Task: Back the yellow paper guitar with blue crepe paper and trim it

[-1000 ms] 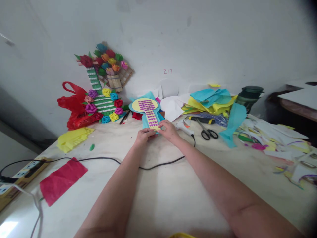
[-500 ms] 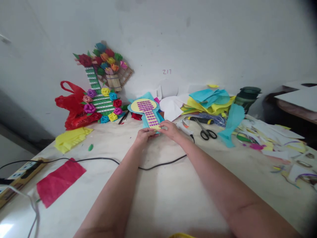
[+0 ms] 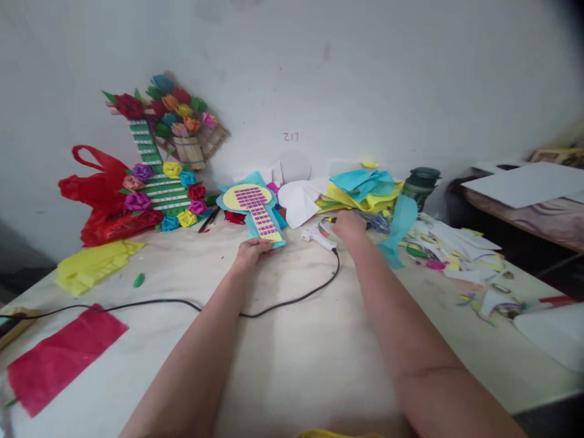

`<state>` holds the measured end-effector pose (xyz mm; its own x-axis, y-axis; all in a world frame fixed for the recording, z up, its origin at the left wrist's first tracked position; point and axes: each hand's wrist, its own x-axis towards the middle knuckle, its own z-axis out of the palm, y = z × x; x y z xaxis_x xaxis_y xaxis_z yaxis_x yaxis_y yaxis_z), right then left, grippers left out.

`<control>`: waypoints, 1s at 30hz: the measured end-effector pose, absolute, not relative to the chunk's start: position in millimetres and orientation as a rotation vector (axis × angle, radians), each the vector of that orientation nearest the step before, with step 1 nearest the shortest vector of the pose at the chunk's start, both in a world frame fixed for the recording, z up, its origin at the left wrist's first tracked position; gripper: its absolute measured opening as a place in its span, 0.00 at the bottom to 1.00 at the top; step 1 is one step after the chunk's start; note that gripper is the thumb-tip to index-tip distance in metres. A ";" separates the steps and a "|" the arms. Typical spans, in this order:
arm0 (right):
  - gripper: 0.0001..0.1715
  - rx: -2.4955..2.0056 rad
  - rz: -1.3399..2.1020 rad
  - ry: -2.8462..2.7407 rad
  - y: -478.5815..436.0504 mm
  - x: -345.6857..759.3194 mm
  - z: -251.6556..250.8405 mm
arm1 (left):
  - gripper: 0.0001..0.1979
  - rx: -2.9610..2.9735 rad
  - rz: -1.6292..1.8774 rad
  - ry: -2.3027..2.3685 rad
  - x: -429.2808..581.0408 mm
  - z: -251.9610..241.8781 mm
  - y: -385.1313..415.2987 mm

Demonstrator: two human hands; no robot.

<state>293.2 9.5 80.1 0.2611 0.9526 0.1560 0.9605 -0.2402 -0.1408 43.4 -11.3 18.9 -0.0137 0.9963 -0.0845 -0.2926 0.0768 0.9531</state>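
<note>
On table, left hand pinches paper guitar

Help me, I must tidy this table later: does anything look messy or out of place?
Paper scraps lie strewn over the right side of the table, and a black cord trails loose across the middle from the glue gun, past the left hand holding the paper guitar, where an arm could snag it. Nothing looks spilled or broken.

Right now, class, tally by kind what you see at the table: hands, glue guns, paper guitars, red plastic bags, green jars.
hands: 2 (left hand, right hand)
glue gun: 1
paper guitar: 1
red plastic bag: 1
green jar: 1
Total: 6
</note>
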 end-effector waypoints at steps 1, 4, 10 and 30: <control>0.19 -2.362 -0.037 -1.751 10.2 301.4 77.4 | 0.13 0.920 1.300 1.046 44.4 19.2 -11.7; 0.21 -2.485 0.072 -1.663 13.3 319.6 66.7 | 0.14 0.941 1.303 1.046 46.1 18.6 -12.4; 0.21 -2.543 0.149 -1.676 17.6 324.9 50.1 | 0.14 0.959 1.299 1.065 44.7 14.3 -10.2; 0.25 -1.309 0.316 -2.561 -10.2 235.3 87.7 | 0.12 0.902 1.294 0.979 28.4 18.1 -11.8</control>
